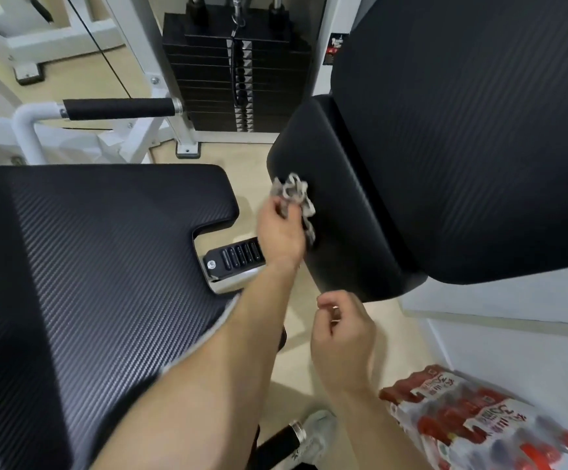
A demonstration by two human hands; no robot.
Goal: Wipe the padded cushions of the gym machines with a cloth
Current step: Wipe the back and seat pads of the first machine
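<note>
Head-worn wide-angle view, forward and steeply down, close over a padded cushion (106, 266)

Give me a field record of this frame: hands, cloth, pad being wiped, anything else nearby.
left hand: grips the cloth, holding it against the small pad's edge
right hand: fingers loosely curled, nothing visible in it
pad in contact: small black pad, in front of the large back pad
seat cushion: at left, no hand on it
behind: weight stack, foam-grip handle
floor: wrapped pack of red-capped bottles
</note>
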